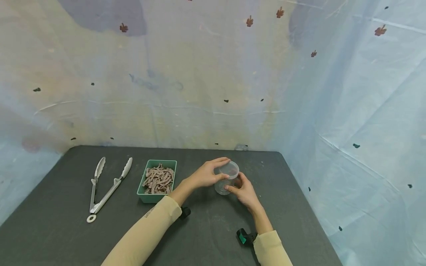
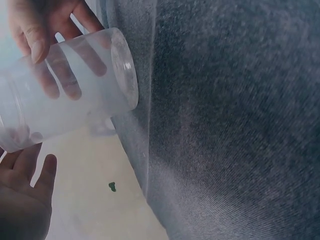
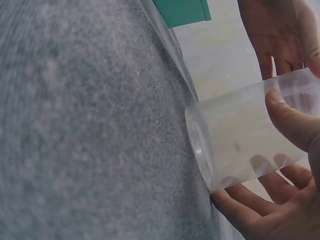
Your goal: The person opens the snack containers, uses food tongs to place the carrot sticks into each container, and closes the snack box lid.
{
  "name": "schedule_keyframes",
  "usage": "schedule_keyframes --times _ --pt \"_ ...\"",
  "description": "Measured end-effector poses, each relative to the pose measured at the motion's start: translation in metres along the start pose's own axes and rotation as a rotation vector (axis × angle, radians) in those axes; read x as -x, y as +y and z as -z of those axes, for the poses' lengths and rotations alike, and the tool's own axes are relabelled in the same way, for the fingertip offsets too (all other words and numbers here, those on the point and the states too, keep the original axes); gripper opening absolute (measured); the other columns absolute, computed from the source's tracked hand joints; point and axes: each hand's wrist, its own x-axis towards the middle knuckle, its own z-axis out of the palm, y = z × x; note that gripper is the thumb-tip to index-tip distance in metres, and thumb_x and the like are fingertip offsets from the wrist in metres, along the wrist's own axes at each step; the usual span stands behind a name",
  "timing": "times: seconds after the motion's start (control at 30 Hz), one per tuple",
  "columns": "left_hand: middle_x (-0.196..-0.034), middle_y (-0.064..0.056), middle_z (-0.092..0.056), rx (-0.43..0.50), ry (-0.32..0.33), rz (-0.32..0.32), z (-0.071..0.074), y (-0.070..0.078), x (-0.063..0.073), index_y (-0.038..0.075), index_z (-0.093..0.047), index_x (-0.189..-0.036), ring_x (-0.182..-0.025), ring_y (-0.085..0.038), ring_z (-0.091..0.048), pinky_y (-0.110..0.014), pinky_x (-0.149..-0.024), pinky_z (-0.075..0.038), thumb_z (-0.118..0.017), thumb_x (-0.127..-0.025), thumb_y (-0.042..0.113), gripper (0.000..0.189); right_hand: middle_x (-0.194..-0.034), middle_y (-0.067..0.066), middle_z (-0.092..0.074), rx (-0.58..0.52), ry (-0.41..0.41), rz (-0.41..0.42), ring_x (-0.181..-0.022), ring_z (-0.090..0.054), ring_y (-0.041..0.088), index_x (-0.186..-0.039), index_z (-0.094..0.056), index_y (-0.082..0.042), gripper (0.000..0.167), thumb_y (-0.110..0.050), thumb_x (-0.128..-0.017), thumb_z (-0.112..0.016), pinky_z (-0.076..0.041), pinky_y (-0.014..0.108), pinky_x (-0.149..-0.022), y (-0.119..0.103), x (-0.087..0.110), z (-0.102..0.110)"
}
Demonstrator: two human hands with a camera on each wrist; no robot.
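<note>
A clear plastic cup point(image 1: 221, 189) stands upright on the dark table, right of the middle in the head view. My left hand point(image 1: 207, 174) reaches over from the left and grips its round top edge, thumb on the near side and fingers on the far side. Lower down, my right hand point(image 1: 245, 193) holds the side wall of the cup between thumb and fingers. Through the see-through wall in the left wrist view, the right fingers point(image 2: 60, 75) show behind the cup. The base of the cup point(image 3: 235, 135) sits close to the tabletop in the right wrist view.
Left of my left forearm stands a green rectangular tub point(image 1: 154, 198) filled with brownish-grey strips point(image 1: 159, 179). Farther left, metal tongs point(image 1: 108, 194) with pale tips lie spread apart on the table point(image 1: 206, 236). A patterned sheet point(image 1: 199, 74) hangs behind and at the right.
</note>
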Motion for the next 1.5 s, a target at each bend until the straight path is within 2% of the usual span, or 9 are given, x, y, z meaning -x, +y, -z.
schedule_keyframes --times 0.17,0.3,0.5,0.6,0.87,1.03,1.2,1.37,1.5 --pt "-0.167 -0.007 -0.036 -0.001 0.031 0.018 -0.003 0.003 0.001 0.015 -0.043 -0.160 -0.149 -0.031 -0.041 -0.049 -0.107 -0.050 -0.073 -0.098 0.041 0.073 -0.152 0.018 -0.050 -0.009 0.005 -0.011 -0.138 -0.053 0.041 -0.153 -0.044 -0.005 0.074 -0.011 -0.091 -0.083 -0.056 0.050 -0.098 0.000 0.001 0.001" --pt "-0.167 -0.008 -0.034 0.012 0.021 0.016 -0.004 0.004 0.003 0.015 -0.040 -0.161 -0.150 -0.032 -0.038 -0.053 -0.112 -0.045 -0.069 -0.102 0.041 0.071 -0.153 0.018 -0.049 0.010 0.005 -0.021 -0.138 -0.052 0.042 -0.154 -0.043 -0.006 0.075 -0.015 -0.091 -0.083 -0.055 0.053 -0.099 0.000 0.001 0.001" --pt "-0.169 -0.009 -0.029 0.147 -0.022 -0.004 -0.001 0.001 0.008 0.012 -0.035 -0.164 -0.154 -0.034 -0.031 -0.059 -0.117 -0.036 -0.052 -0.111 0.020 0.056 -0.154 0.020 -0.049 0.037 0.004 -0.023 -0.139 -0.051 0.045 -0.155 -0.041 -0.005 0.076 -0.016 -0.092 -0.082 -0.052 0.056 -0.101 0.001 0.000 0.001" --pt "-0.169 -0.011 -0.029 0.181 -0.026 -0.011 0.001 0.001 0.009 0.011 -0.035 -0.163 -0.153 -0.036 -0.031 -0.061 -0.116 -0.036 -0.051 -0.111 0.014 0.055 -0.154 0.019 -0.048 0.036 0.001 -0.025 -0.139 -0.050 0.045 -0.156 -0.041 -0.006 0.075 -0.014 -0.093 -0.082 -0.052 0.057 -0.102 -0.001 0.000 0.001" --pt "-0.163 -0.013 -0.039 0.148 0.032 -0.015 0.001 -0.001 0.010 0.009 -0.043 -0.159 -0.144 -0.036 -0.044 -0.062 -0.112 -0.040 -0.061 -0.108 0.025 0.057 -0.156 0.018 -0.047 0.030 -0.006 -0.027 -0.140 -0.050 0.043 -0.157 -0.040 -0.006 0.076 -0.014 -0.093 -0.081 -0.052 0.057 -0.102 -0.003 0.001 0.001" --pt "-0.152 -0.013 -0.048 0.108 0.093 -0.007 -0.003 0.000 0.009 0.007 -0.049 -0.154 -0.134 -0.033 -0.053 -0.056 -0.109 -0.045 -0.069 -0.103 0.031 0.060 -0.155 0.018 -0.048 0.031 -0.002 -0.033 -0.140 -0.050 0.042 -0.156 -0.041 -0.006 0.076 -0.013 -0.092 -0.082 -0.052 0.056 -0.101 -0.002 0.001 0.001" --pt "-0.149 -0.011 -0.047 0.083 0.116 0.006 -0.006 -0.001 0.009 0.009 -0.049 -0.154 -0.132 -0.029 -0.053 -0.049 -0.110 -0.046 -0.069 -0.103 0.034 0.060 -0.155 0.019 -0.047 0.038 -0.009 -0.040 -0.141 -0.049 0.043 -0.155 -0.041 -0.006 0.074 -0.012 -0.093 -0.081 -0.052 0.056 -0.101 -0.001 0.001 0.001" --pt "-0.160 -0.011 -0.040 0.129 0.088 -0.022 -0.006 -0.003 0.011 0.011 -0.045 -0.157 -0.143 -0.031 -0.046 -0.054 -0.112 -0.043 -0.060 -0.108 0.023 0.053 -0.155 0.019 -0.048 0.057 -0.006 -0.042 -0.140 -0.050 0.044 -0.156 -0.041 -0.006 0.075 -0.012 -0.093 -0.081 -0.052 0.057 -0.102 -0.001 0.002 0.000" --pt "-0.164 -0.012 -0.037 0.169 0.061 -0.064 -0.005 -0.003 0.011 0.006 -0.043 -0.158 -0.146 -0.034 -0.043 -0.060 -0.110 -0.041 -0.057 -0.108 0.012 0.052 -0.155 0.019 -0.047 0.050 -0.011 -0.029 -0.141 -0.049 0.043 -0.156 -0.040 -0.005 0.077 -0.015 -0.092 -0.082 -0.051 0.057 -0.102 -0.001 0.001 0.002"
